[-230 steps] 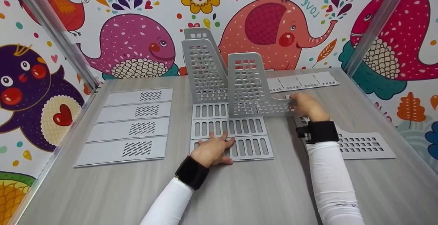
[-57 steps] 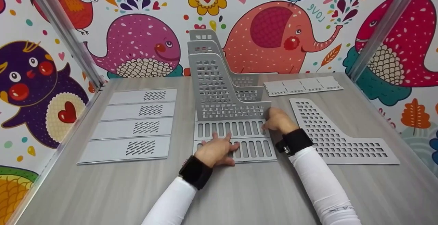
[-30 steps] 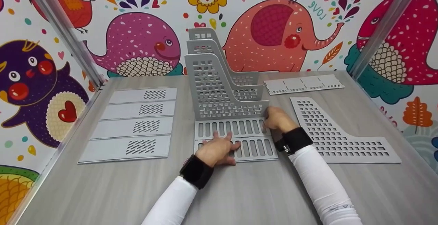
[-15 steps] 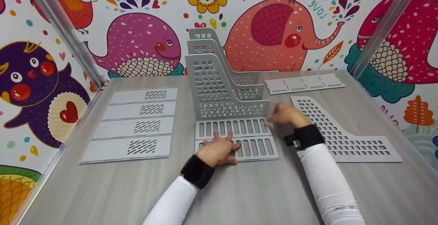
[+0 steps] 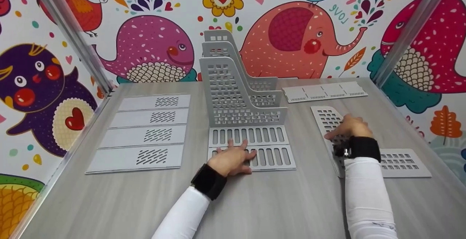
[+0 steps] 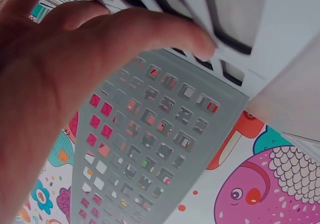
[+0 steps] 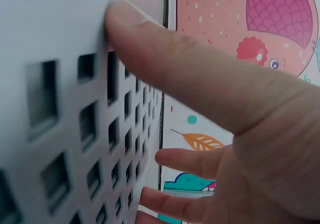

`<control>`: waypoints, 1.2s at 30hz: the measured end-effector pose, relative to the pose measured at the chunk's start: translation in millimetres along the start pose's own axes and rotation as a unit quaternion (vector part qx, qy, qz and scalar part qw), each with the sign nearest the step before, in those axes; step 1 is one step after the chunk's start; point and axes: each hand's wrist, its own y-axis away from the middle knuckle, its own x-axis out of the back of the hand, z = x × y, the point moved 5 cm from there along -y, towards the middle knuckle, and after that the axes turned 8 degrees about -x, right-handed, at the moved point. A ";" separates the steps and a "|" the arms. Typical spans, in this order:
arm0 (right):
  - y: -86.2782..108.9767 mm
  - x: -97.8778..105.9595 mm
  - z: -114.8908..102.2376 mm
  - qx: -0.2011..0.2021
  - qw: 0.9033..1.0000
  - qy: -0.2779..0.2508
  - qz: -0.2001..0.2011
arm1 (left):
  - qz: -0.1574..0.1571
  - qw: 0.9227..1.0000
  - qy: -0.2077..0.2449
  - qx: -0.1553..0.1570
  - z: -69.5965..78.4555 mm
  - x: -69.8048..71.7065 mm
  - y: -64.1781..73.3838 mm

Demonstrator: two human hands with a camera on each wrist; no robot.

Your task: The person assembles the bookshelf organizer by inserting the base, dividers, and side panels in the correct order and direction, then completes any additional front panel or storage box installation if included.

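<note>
My left hand rests with spread fingers on a grey slotted base panel in the middle of the table; the left wrist view shows its thumb lying across the slots. On the base stand 3 grey perforated side panels, upright one behind another, like dividers of a desktop file rack. Over at the right, my right hand is on a loose, flat side panel of the same shape. Its thumb touches the panel's face, while the other fingers reach along the far edge, extended.
To the left lies a large grey panel with several scored sections and slanted slits. A long white strip panel lies at the back right. Metal posts and cartoon-printed walls enclose the grey wood-grain table.
Earlier my right hand brought the front side panel onto the base and held its lower corner. It has since let go and moved right onto the loose panel. My left hand stays put.
</note>
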 end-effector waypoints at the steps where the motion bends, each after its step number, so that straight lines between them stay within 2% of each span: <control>1: -0.7 0.8 0.5 0.000 1.000 -0.001 0.002 | -0.001 1.000 0.001 -0.001 -0.7 0.1 -0.1; 8: -5.2 2.3 -1.6 -0.005 1.000 -0.010 0.006 | -0.002 1.000 0.008 0.000 -3.9 0.1 1.1; 11: -2.5 6.9 -3.6 -0.001 0.999 -0.037 0.015 | -0.002 1.000 0.013 0.001 -3.6 0.1 1.4; 14: 3.0 14.9 -6.6 0.023 0.998 -0.063 0.021 | -0.006 1.000 0.013 0.003 -3.6 -0.6 1.2; 17: 10.6 22.8 -11.4 0.062 0.993 -0.103 0.003 | -0.010 1.000 0.003 0.004 -3.9 -0.8 0.6; 19: 17.8 27.8 -17.6 0.096 0.985 -0.140 -0.010 | -0.011 1.000 -0.008 0.001 -3.8 -0.4 0.4; 21: 26.8 32.9 -25.8 0.131 0.974 -0.183 -0.020 | -0.010 1.000 -0.019 -0.003 -3.8 0.2 0.0; 24: 42.1 40.0 -39.3 0.179 0.956 -0.231 -0.013 | -0.009 1.000 -0.027 -0.008 -4.2 0.5 -0.2; 31: 66.8 50.0 -62.1 0.240 0.935 -0.260 0.032 | -0.005 1.000 -0.021 -0.011 -5.2 1.1 1.3; 36: 75.0 53.7 -68.5 0.287 0.911 -0.292 0.054 | -0.010 1.000 -0.025 -0.016 -4.6 -0.1 0.8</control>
